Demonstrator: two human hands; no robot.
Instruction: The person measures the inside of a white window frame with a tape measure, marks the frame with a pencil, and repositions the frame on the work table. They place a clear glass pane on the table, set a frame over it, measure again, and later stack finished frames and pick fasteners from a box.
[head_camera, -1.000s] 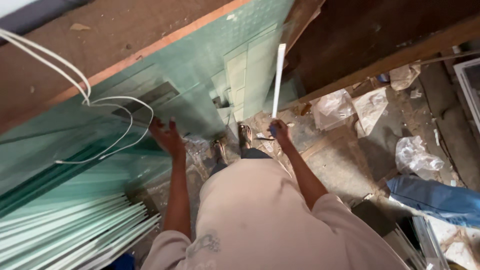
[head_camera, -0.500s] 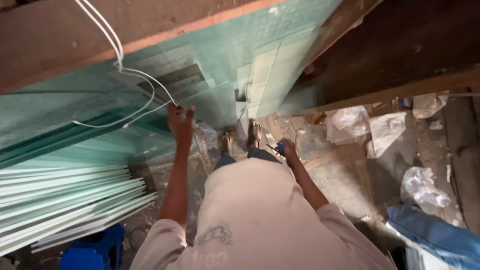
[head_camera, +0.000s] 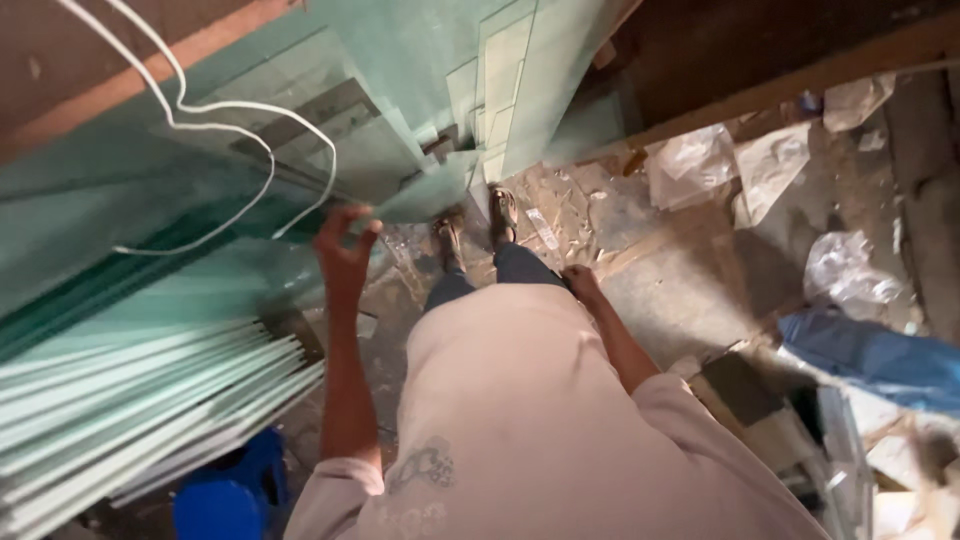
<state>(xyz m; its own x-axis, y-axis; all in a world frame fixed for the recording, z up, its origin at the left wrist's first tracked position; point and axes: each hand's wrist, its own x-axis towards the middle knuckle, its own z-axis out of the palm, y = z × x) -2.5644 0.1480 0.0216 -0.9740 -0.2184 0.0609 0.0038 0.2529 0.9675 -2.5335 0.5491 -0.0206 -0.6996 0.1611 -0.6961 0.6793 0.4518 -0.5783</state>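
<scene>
Head view, read from left to right. At far left, a stack of pale green glass sheets (head_camera: 130, 400) lies with its edges fanned toward the viewer, above a blue stool (head_camera: 230, 495) on the floor. Behind it, large glass panes (head_camera: 150, 200) lean against the wall, with a loop of white cable (head_camera: 250, 150) hanging across them. The left hand (head_camera: 345, 250) is raised with fingers spread, its grip apart and resting at the lower edge of a leaning pane (head_camera: 430, 190); half a second ago it was in much the same contact, slightly higher in the frame. The right hand (head_camera: 580, 285) hangs at the hip with fingers curled together; the white strip it held upright a second ago is no longer visible, and whether anything small remains in the grip cannot be told. This suggests the work now rests on the left hand and the panes alone. Sandalled feet (head_camera: 475, 225) stand close to the pane bases. Exposed glass edges crowd the left side. Open room lies to the right, on a littered floor (head_camera: 660, 290) with plastic wrappings (head_camera: 690, 160) and a blue sheet (head_camera: 880, 360).
</scene>
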